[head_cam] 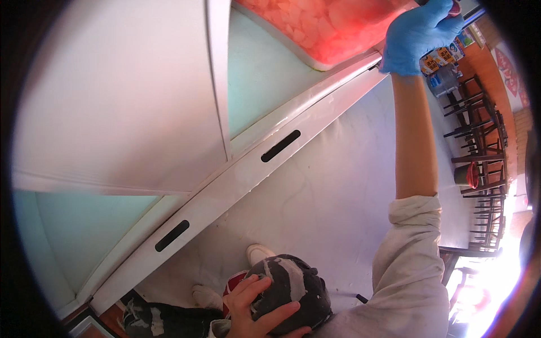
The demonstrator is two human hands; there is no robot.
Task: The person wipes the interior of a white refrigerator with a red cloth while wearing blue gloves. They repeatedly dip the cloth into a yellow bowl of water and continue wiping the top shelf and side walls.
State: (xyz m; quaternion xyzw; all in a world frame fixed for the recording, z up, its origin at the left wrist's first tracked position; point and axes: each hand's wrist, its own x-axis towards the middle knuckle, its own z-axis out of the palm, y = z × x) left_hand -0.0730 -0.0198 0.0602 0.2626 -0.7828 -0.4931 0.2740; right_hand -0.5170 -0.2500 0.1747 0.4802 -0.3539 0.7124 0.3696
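Observation:
My right hand (418,36), in a blue glove, is raised at the top right, past the corner of a tray (310,63) of red-lit, pale, chunky pieces. Its fingers are bent; a small reddish thing (454,9) shows by them, and whether it is gripped is unclear. Bare, with fingers spread, my left hand (258,308) rests on the knee (296,283) of dark, ripped trousers at the bottom. The tray stands on a pale greenish surface (266,76) inside a white-rimmed cabinet, partly covered by a large whitish panel (118,93).
The cabinet's white edge (228,192), with dark oval slots, runs diagonally across the view. White shoes (258,253) stand on the pale floor (304,181). Dark wooden chairs (477,122), a large clear water bottle (443,80) and printed boxes (439,59) line the right side.

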